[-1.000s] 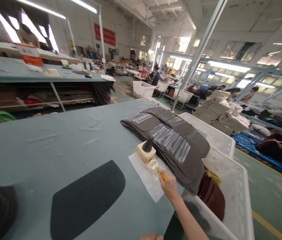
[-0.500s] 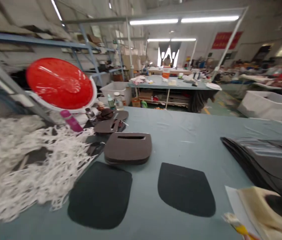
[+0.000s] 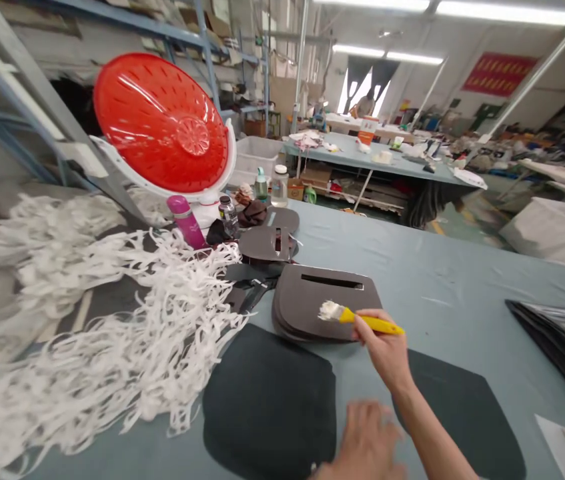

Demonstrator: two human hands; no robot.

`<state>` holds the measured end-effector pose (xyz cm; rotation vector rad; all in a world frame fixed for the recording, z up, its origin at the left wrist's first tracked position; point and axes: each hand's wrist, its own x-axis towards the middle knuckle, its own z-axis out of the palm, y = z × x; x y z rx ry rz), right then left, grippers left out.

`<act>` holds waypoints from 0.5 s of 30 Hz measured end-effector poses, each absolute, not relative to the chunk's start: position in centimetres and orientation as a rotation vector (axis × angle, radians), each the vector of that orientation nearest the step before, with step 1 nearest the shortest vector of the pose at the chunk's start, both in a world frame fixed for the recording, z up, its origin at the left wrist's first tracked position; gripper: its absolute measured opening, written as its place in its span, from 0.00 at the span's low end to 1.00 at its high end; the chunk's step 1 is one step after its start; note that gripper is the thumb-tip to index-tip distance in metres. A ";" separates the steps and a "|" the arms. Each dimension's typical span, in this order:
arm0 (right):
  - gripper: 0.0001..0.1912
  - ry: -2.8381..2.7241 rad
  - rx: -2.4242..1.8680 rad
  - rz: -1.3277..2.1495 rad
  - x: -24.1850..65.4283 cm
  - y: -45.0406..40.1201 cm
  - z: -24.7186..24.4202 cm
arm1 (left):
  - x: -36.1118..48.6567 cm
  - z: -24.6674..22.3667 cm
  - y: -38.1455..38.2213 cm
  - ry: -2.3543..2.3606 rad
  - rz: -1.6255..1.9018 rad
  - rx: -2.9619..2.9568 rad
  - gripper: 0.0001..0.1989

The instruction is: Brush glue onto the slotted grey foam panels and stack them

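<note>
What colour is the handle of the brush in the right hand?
Yellow; the brush handle shows best in the head view.

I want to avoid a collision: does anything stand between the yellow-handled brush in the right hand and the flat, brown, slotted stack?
Nothing visible does: the white-coated bristles of the yellow brush show against the brown stack. The blurred left hand is lower in view, off that line. Whether bristles touch, I cannot tell.

A yellow brush, bristles caked white, points leftward from the right hand; a dark panel lies flat beside the left hand.
</note>
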<state>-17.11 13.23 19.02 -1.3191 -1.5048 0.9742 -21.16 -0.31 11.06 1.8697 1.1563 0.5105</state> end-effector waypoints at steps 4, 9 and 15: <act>0.15 -1.656 -1.199 1.120 -23.5 15.0 19.1 | -26.4 10.4 6.8 1.781 0.838 1.942 0.25; 0.09 -1.871 -1.144 1.211 -27.7 18.8 17.6 | -29.4 8.8 9.8 1.954 0.873 2.037 0.22; 0.13 -1.624 -1.273 0.908 -31.3 25.5 15.2 | -29.4 8.6 9.1 2.038 0.821 2.106 0.20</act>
